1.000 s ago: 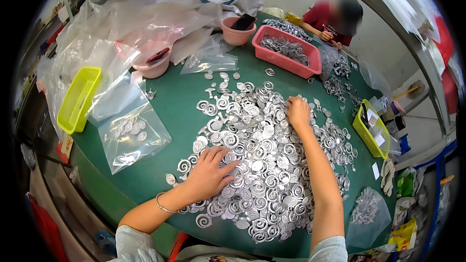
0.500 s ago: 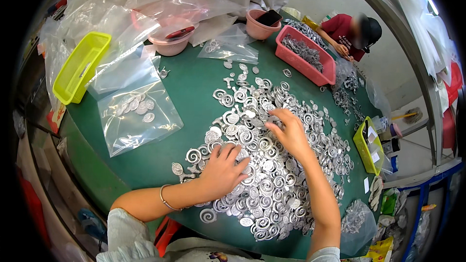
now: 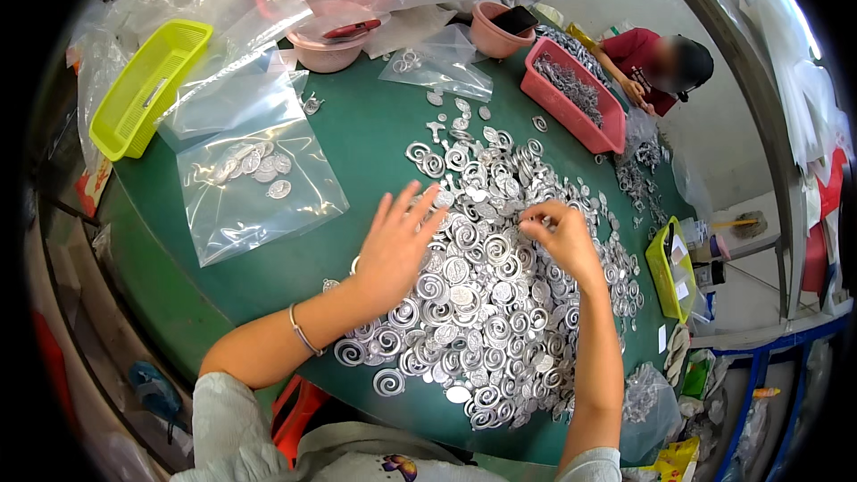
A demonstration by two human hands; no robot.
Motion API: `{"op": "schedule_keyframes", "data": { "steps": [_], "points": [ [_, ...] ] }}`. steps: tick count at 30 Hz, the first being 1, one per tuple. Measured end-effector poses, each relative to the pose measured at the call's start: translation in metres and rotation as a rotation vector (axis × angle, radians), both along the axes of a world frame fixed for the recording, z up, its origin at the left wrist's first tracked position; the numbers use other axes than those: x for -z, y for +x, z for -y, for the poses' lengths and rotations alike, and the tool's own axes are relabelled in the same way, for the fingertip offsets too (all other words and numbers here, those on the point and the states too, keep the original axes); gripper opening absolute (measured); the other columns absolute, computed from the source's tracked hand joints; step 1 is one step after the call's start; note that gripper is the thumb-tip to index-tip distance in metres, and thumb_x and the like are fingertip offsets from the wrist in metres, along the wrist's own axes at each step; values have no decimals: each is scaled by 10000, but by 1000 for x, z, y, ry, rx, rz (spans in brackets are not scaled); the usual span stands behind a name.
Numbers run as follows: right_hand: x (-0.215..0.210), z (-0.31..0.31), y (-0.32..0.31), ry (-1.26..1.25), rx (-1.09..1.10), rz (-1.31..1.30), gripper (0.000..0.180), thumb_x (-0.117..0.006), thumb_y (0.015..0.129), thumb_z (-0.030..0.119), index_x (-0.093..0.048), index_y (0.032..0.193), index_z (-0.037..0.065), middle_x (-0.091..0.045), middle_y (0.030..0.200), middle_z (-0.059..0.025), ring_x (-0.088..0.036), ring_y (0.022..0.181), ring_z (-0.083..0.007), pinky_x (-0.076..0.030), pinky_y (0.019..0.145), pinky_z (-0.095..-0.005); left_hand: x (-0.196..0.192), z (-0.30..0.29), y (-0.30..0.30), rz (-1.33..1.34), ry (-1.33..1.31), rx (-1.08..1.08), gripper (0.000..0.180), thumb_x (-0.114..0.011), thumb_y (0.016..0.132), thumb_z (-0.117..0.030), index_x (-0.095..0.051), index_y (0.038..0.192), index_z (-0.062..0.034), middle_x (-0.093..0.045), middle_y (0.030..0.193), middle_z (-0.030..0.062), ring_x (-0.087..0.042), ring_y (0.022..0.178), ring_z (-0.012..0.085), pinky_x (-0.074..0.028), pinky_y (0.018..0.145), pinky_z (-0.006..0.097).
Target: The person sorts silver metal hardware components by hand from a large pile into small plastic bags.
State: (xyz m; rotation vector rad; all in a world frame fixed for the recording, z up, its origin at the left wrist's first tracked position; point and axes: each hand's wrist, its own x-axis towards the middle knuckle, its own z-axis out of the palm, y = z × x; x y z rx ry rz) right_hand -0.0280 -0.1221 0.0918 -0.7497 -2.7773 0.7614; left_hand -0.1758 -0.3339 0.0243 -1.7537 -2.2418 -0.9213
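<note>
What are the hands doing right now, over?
Left hand open, flat on heap of silver spiral metal pieces. Right hand pinching one piece. Clear plastic bag of pieces lies left, apart.

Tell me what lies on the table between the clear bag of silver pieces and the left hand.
In the head view, bare green table lies between the clear bag and the left hand; the silver spiral pieces start only under that hand's fingers.

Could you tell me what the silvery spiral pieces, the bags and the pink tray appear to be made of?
Spiral pieces: probably cast metal, shiny silver with bright glints. Bags, such as the one holding a few pieces: thin clear plastic film, creased and glossy. Pink tray: seemingly moulded plastic, evenly coloured and matte.
</note>
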Motion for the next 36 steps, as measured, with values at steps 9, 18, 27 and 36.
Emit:
{"op": "schedule_keyframes", "data": {
  "steps": [9,18,27,36],
  "points": [
    [16,76,28,167,-203,336,268,-645,795,225,-575,977,41,-637,846,-149,-617,712,-337,-490,624,-412,11,-6,-17,264,-49,-68,247,-586,726,16,-552,962,-46,-522,1093,115,-515,955,294,-462,786,380],
    [19,64,-4,-669,-2,-139,203,-600,875,172,-602,1002,14,-599,839,-1,-519,776,-76,-429,738,-240,22,-13,-21,269,40,-186,225,-594,709,38,-567,907,-66,-561,855,75,-496,890,281,-433,742,383],
    [24,70,-23,-1129,53,-94,249,-503,933,200,-530,1128,48,-476,764,35,-374,579,-42,-282,495,-179,4,5,-42,261,33,-83,183,-627,683,34,-605,853,-32,-571,846,73,-519,857,272,-437,732,375],
    [30,110,-11,-1893,364,-326,415,-437,931,426,-512,1049,35,-531,818,-39,-515,648,-106,-377,416,-223,-22,2,12,294,455,427,351,-687,662,0,-600,1001,-21,-555,1040,123,-527,949,305,-414,847,396]
  ]
}}
